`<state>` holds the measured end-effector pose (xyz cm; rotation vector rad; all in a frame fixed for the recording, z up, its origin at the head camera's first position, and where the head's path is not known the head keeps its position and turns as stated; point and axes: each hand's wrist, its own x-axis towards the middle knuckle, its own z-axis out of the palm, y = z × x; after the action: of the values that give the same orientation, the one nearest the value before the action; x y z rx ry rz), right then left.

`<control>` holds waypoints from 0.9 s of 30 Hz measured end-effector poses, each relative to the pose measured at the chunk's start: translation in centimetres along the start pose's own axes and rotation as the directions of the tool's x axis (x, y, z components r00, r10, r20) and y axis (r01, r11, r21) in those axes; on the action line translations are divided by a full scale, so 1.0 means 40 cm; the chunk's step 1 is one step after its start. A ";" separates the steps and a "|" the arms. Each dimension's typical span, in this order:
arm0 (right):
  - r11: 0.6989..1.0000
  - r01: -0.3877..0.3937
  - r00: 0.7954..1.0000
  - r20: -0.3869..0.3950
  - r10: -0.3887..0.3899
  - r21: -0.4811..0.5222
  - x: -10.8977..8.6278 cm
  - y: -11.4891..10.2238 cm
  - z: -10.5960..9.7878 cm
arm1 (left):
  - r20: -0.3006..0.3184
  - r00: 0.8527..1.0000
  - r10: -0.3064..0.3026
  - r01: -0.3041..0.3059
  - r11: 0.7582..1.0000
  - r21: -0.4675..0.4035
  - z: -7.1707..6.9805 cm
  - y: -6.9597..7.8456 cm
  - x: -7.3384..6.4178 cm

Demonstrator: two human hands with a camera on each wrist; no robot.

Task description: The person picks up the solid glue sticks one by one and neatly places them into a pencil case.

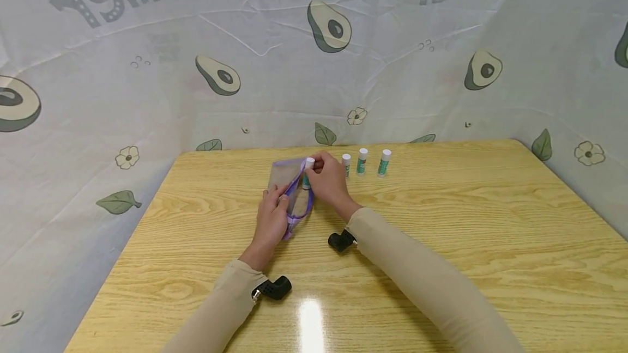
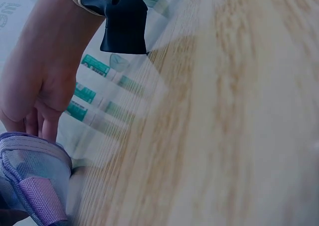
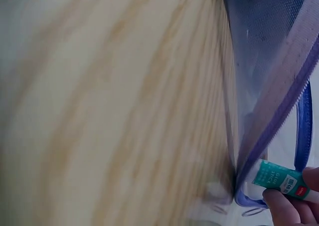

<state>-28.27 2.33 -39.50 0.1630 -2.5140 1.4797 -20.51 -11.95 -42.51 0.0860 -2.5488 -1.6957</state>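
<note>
A mesh zipper pouch (image 1: 282,176) with purple edging stands open-mouthed on the table. My left hand (image 1: 271,214) grips its near left side, with the thumb at the zipper edge. My right hand (image 1: 331,178) pinches a glue stick (image 1: 306,180) with a white cap and green label, tilted at the mouth of the pouch. In the right wrist view the lower end of the glue stick (image 3: 276,177) is at the pouch opening, between the purple zipper edges (image 3: 279,126). The left wrist view shows the pouch (image 2: 37,178) below the right hand (image 2: 45,81).
Three more glue sticks, the left (image 1: 346,165), middle (image 1: 362,161) and right (image 1: 384,163), stand upright in a row right of my right hand. The wooden table (image 1: 441,222) ends at a patterned cloth backdrop (image 1: 275,97). Black wrist cameras hang under both sleeves.
</note>
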 end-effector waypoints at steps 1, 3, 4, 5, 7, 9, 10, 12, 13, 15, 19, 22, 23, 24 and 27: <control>1.000 -0.017 1.000 -0.005 0.017 0.012 0.000 -0.001 0.002 | -0.001 1.000 -0.004 0.004 1.000 0.002 0.000 0.000 0.000; 0.998 -0.053 0.998 -0.013 0.054 0.039 -0.001 -0.002 0.006 | -0.006 1.000 -0.003 0.003 1.000 0.001 0.000 0.000 0.000; 0.996 -0.073 0.997 -0.017 0.074 0.048 -0.002 -0.003 0.008 | -0.008 1.000 -0.001 0.001 1.000 0.002 0.000 0.000 0.000; 0.994 -0.095 0.995 -0.019 0.097 0.057 -0.002 -0.004 0.010 | -0.009 1.000 -0.001 0.001 1.000 0.003 0.000 0.001 0.000; 0.987 -0.143 0.989 -0.022 0.144 0.070 -0.002 -0.006 0.013 | -0.011 1.000 -0.005 0.005 1.000 0.005 -0.001 0.003 0.000; 0.978 -0.191 0.981 -0.021 0.194 0.079 -0.001 -0.008 0.015 | -0.010 1.000 -0.004 0.004 1.000 0.007 -0.001 0.003 0.000; 0.973 -0.216 0.976 -0.018 0.218 0.083 0.000 -0.009 0.016 | -0.009 1.000 -0.004 0.004 1.000 0.009 -0.002 0.003 0.000; 0.957 -0.264 0.964 0.004 0.266 0.119 0.001 -0.010 0.017 | -0.008 1.000 -0.001 0.001 1.000 0.011 -0.002 0.003 0.000; 0.948 -0.285 0.958 0.017 0.286 0.141 0.002 -0.010 0.018 | -0.006 1.000 -0.002 0.002 1.000 0.011 -0.001 0.002 0.001; 0.933 -0.314 0.949 0.041 0.312 0.174 0.002 -0.009 0.018 | -0.004 1.000 -0.003 0.003 1.000 0.012 -0.001 0.000 0.001; 0.921 -0.332 0.943 0.064 0.326 0.206 0.004 -0.006 0.020 | -0.001 1.000 -0.005 0.005 1.000 0.015 -0.001 -0.001 0.003; 0.920 -0.333 0.943 0.058 0.328 0.207 0.005 -0.005 0.020 | -0.006 1.000 0.001 -0.001 1.000 0.018 0.000 0.000 0.004; 0.919 -0.336 0.942 0.057 0.331 0.206 0.005 -0.005 0.020 | -0.010 1.000 -0.002 0.002 1.000 0.015 0.000 0.000 0.004; 0.920 -0.337 0.941 0.055 0.333 0.198 0.005 -0.005 0.020 | -0.015 1.000 0.000 0.000 1.000 0.015 0.001 0.000 0.004; 0.927 -0.344 0.939 0.039 0.342 0.150 0.004 -0.005 0.016 | -0.016 1.000 0.001 -0.001 1.000 0.013 0.004 0.000 0.004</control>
<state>-28.46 1.66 -39.59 -0.2598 -2.5308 1.8083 -20.67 -11.83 -42.57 0.0993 -2.5480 -1.6715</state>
